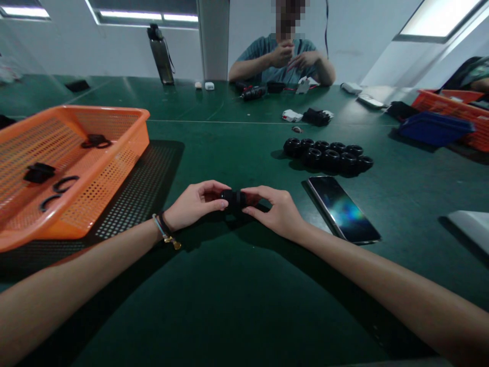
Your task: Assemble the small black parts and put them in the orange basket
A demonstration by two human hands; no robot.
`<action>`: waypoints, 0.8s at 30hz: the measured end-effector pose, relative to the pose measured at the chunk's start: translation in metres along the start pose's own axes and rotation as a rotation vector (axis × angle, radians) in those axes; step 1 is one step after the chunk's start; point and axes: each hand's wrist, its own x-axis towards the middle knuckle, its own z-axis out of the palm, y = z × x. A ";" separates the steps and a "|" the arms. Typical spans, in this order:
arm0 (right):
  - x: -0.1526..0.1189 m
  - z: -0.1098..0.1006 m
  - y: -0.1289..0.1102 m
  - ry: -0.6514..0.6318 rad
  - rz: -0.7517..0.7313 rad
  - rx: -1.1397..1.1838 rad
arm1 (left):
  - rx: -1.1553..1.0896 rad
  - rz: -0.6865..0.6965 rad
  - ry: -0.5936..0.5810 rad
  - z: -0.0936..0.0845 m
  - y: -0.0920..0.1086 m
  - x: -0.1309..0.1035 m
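Note:
My left hand (194, 204) and my right hand (275, 211) meet over the green table (237, 295), both gripping one small black round part (234, 198) between their fingertips. The part sits just above the table surface, its ends hidden by my fingers. A bracelet circles my left wrist. Beyond my right hand, a cluster of several similar black round parts (329, 155) lies on the table.
An orange mesh basket (114, 168) at left holds black rings and small black pieces. A phone (342, 209) lies to the right of my hands. Across the table a person (284, 61) handles small items beside a bottle (161, 53). A blue tray (433, 127) and an orange crate (454, 104) stand far right.

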 end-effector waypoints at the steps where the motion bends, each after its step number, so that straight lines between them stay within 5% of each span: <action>1: 0.000 0.000 0.000 -0.002 -0.002 -0.004 | 0.002 0.000 0.001 0.000 0.000 0.000; 24: 0.001 -0.001 -0.002 0.010 0.056 0.046 | 0.035 0.003 -0.006 0.001 0.001 0.000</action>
